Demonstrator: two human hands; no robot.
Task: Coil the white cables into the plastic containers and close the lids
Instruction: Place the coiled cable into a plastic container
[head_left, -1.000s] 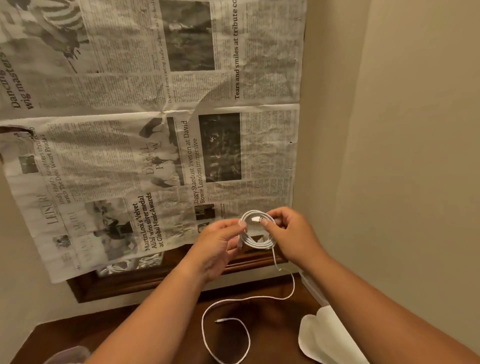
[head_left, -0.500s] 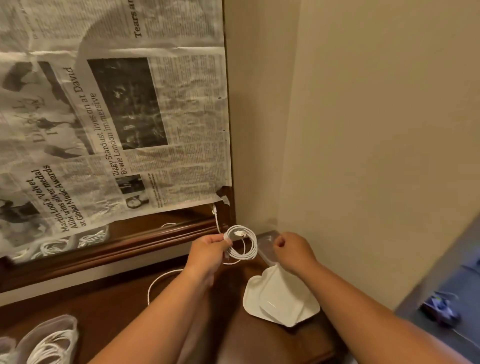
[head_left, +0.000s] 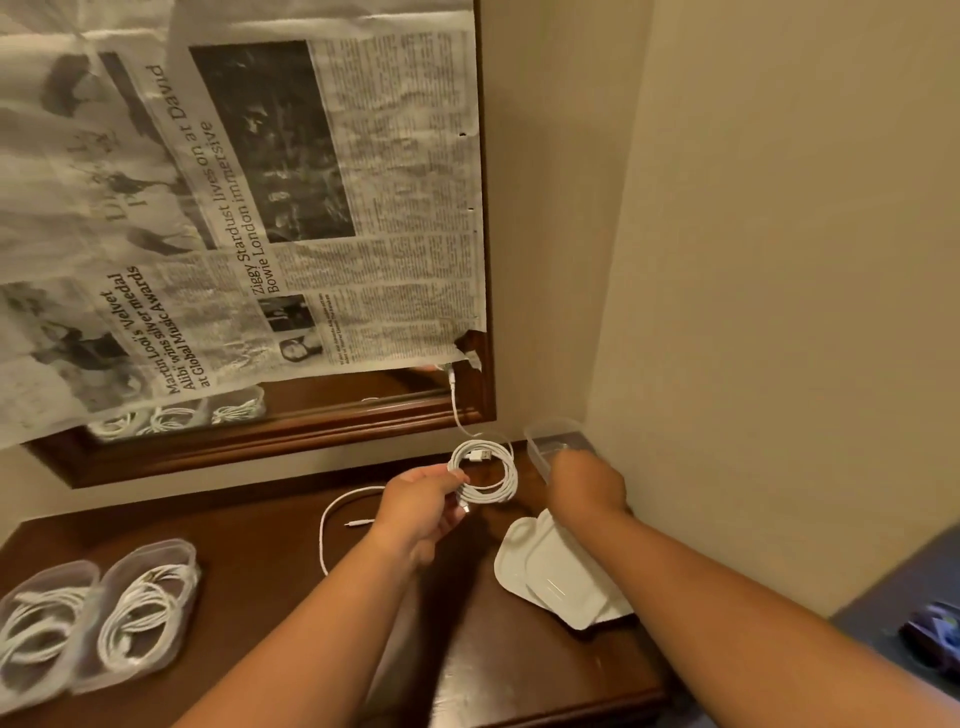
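My left hand (head_left: 421, 506) grips a coiled white cable (head_left: 488, 470) above the dark wooden table (head_left: 270, 613); its loose tail (head_left: 332, 525) loops down onto the table. My right hand (head_left: 587, 480) reaches to the clear empty plastic container (head_left: 543, 436) in the back right corner, fingers at its rim; whether they grip it is hidden. Two white lids (head_left: 556, 577) lie stacked under my right forearm. Two open containers (head_left: 148, 597) at the left each hold a coiled white cable.
A wood-framed mirror (head_left: 291, 421) covered with newspaper (head_left: 234, 208) hangs behind the table. A beige wall (head_left: 779, 312) closes the right side. The table's front edge (head_left: 545, 714) runs near the bottom. Blue floor with a dark object (head_left: 930, 631) shows at lower right.
The view swung right and down. My right hand let go of the coil and moved to the empty container in the corner. My left hand alone now holds the coil.
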